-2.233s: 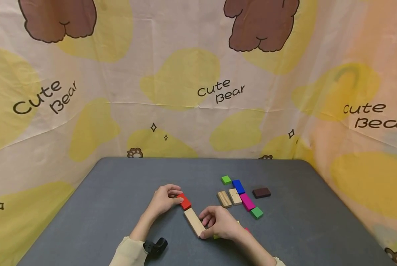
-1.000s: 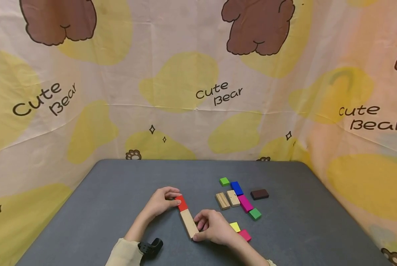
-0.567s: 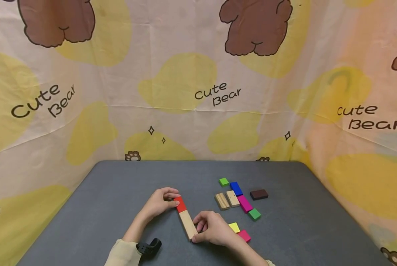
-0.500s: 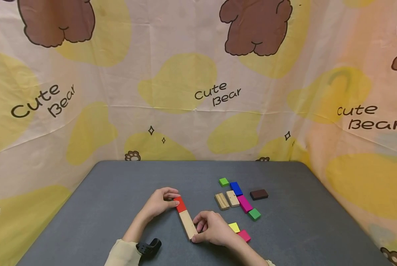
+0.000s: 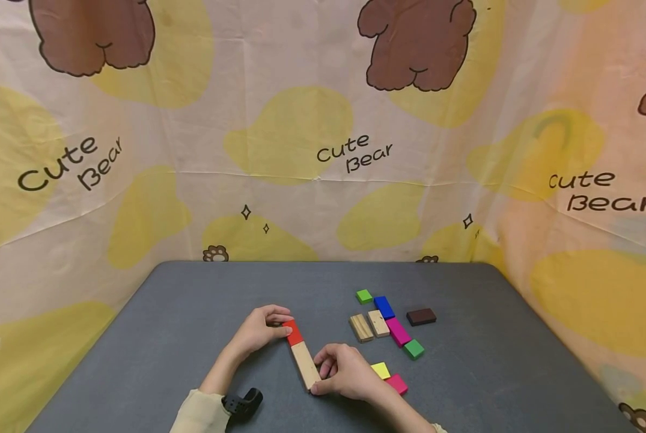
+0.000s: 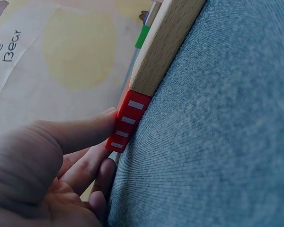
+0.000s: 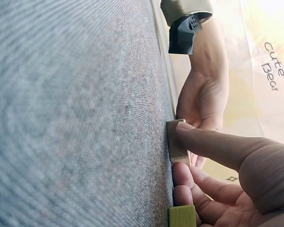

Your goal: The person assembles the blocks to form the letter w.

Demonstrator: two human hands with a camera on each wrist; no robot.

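Note:
A red block [image 5: 294, 334] and a longer plain wooden block [image 5: 305, 365] lie end to end on the grey table, in one slanting line. My left hand [image 5: 258, 329] pinches the red block's far end between thumb and fingers. White rectangles mark the side of the red block [image 6: 129, 118] in the left wrist view, where it meets the wooden block [image 6: 156, 61]. With the thumb on its near end and fingers along its right side, my right hand [image 5: 350, 374] holds the wooden block. The right wrist view shows the thumb against that block's end face [image 7: 176, 146].
Behind my right hand lie a yellow block [image 5: 379, 370] and a pinkish-red block [image 5: 397, 383]. Farther back sit lime [image 5: 363, 296], blue [image 5: 384, 307], magenta [image 5: 398, 332], green [image 5: 414, 349] and dark brown [image 5: 422, 317] blocks, and two wooden ones [image 5: 362, 328].
Since the earliest frame both hands have shifted the red and wooden blocks slightly left, and their ends now line up more evenly. Over the last half second almost nothing has moved.

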